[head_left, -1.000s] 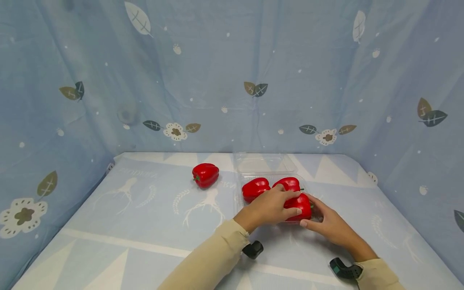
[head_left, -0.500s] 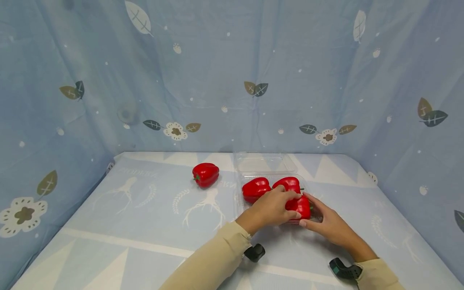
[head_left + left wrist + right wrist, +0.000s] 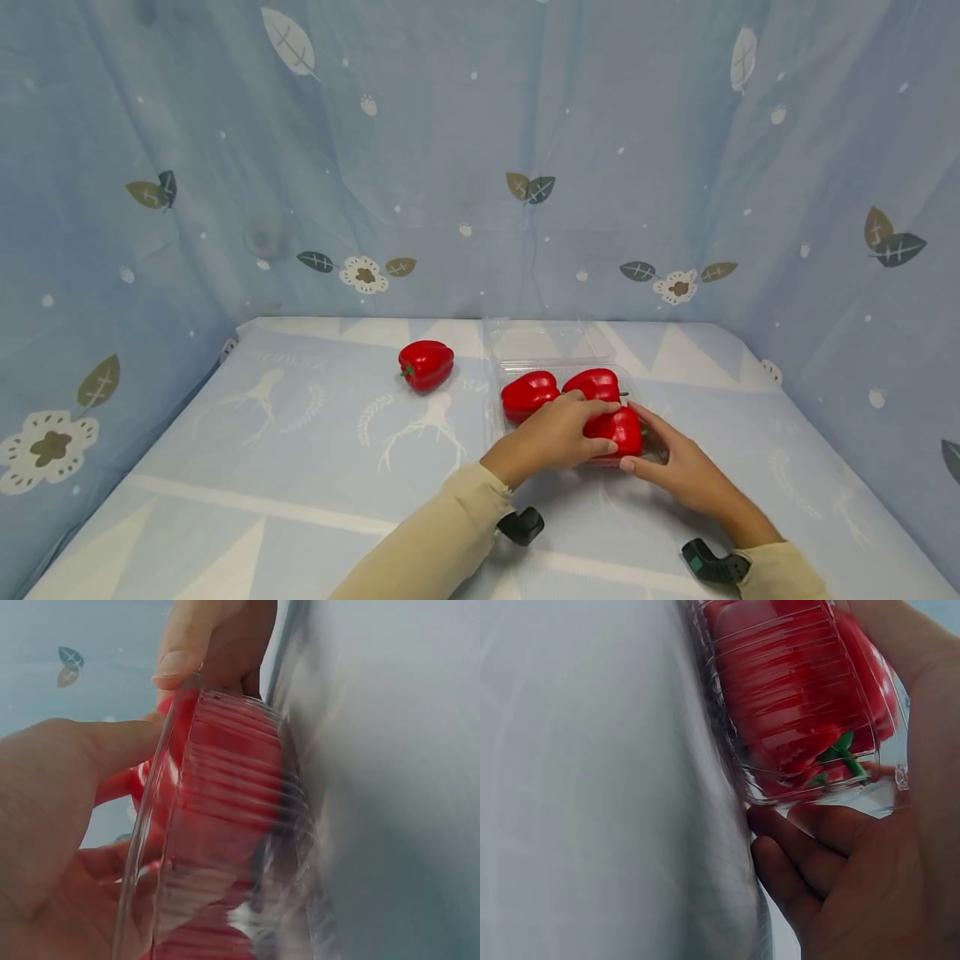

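Note:
A clear plastic clamshell tray [image 3: 497, 392] lies on the table, its lid [image 3: 547, 340] folded open behind it. Three red bell peppers sit in it: one back left [image 3: 527, 393], one back right [image 3: 595, 382] and one nearest me [image 3: 626, 429]. My left hand [image 3: 577, 429] grips the nearest pepper, fingers over its top and thumb on its front. My right hand [image 3: 660, 450] holds the tray's right front corner beside that pepper. The left wrist view shows the pepper [image 3: 225, 825] behind the ribbed tray wall; the right wrist view shows the pepper [image 3: 795, 697] and its green stem [image 3: 840, 754].
A fourth red pepper [image 3: 425, 364] lies loose on the table left of the tray. Blue leaf-patterned cloth walls [image 3: 480, 167] enclose the table on three sides. Black wrist cameras [image 3: 521, 525] [image 3: 708, 562] sit near the front edge.
Both hands and the nearest pepper have shifted slightly away from me and a little left. The grips look the same. The other peppers have not moved.

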Tool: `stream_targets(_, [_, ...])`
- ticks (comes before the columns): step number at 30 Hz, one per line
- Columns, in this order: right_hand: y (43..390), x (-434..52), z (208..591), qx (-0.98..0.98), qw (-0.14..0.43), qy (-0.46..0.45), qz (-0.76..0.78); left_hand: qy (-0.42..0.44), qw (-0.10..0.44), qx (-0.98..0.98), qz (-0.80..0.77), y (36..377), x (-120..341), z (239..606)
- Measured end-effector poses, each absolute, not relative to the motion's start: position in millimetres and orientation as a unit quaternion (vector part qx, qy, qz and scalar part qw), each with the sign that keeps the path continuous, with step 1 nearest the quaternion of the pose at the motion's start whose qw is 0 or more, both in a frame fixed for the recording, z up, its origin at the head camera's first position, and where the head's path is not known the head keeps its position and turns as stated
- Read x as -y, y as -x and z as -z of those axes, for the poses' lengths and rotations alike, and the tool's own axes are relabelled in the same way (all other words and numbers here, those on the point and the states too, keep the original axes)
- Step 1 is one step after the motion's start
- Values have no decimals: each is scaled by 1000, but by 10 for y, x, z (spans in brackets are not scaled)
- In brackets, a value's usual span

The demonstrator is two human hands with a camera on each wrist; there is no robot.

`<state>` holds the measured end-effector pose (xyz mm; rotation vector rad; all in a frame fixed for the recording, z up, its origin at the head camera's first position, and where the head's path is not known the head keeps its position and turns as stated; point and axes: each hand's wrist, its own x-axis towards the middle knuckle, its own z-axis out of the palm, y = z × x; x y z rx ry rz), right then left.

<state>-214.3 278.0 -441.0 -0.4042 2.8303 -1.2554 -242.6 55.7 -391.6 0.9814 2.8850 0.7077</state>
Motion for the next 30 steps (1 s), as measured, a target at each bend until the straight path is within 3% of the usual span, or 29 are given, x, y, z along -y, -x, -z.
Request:
stream_targets(12, [2127,-2717,4409,-908,0,134,398,-319,10,-919,-232,2423,-437,3898])
stream_targets(30, [2123,-2675,4424,-914,-23,132,384,-357,-47,-874,-325,2553,-49,3796])
